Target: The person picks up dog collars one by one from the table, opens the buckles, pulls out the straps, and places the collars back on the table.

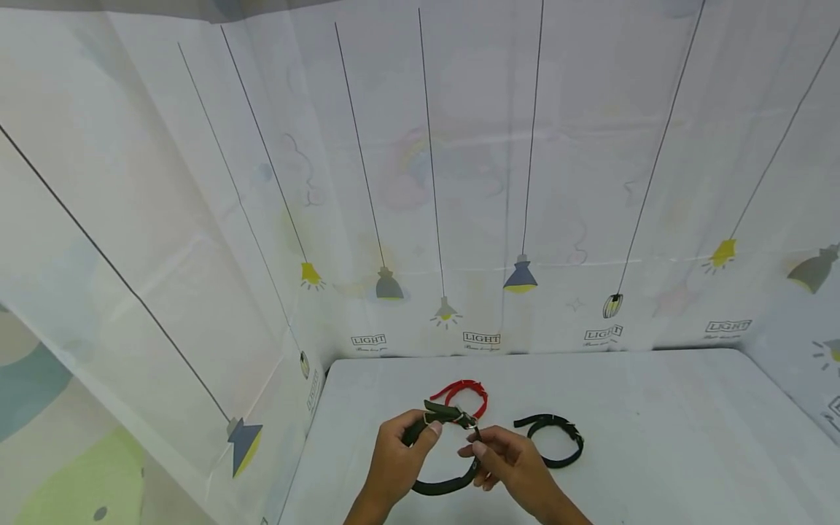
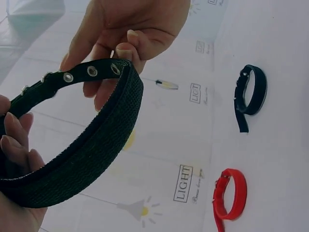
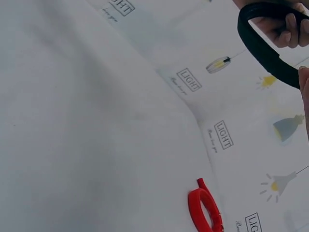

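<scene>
A dark green collar is held up in both hands, bent into a loop. My left hand grips it on the left, with the thumb on top of the strap near the metal buckle. My right hand pinches the strap on the other side, just below the buckle. In the left wrist view, metal eyelets line the narrow strap, and the collar's wide band has a woven surface. The right wrist view catches only part of the collar, at its top right.
A red collar lies coiled on the white table, behind the hands. To the right lies a black collar, also coiled with its end sticking out. A white cloth wall printed with lamps stands behind the table.
</scene>
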`<state>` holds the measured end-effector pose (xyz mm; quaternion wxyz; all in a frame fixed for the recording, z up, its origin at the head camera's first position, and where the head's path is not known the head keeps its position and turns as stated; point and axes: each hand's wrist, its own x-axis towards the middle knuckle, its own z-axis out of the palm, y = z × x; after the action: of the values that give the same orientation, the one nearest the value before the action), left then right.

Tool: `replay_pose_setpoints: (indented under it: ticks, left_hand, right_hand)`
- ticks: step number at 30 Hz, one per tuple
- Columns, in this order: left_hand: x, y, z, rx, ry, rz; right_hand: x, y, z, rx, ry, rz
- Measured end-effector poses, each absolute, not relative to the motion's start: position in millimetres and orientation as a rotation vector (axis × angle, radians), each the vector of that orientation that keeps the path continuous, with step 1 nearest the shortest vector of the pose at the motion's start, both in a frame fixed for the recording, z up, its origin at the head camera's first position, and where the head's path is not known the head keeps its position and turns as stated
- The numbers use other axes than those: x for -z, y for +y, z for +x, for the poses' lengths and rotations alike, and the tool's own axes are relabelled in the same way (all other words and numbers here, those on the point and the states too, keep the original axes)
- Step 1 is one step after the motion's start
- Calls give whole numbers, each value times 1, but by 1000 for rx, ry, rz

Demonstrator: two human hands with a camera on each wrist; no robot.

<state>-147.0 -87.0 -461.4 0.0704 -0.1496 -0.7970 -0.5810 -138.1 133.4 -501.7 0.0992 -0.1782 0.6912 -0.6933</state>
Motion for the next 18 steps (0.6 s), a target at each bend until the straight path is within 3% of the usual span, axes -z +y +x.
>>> replay_pose_setpoints:
  ticks: [18]
  left_hand:
    - [464, -92, -148, 1788, -2354, -428]
  right_hand:
    - [502, 138, -138, 2017, 2200, -547]
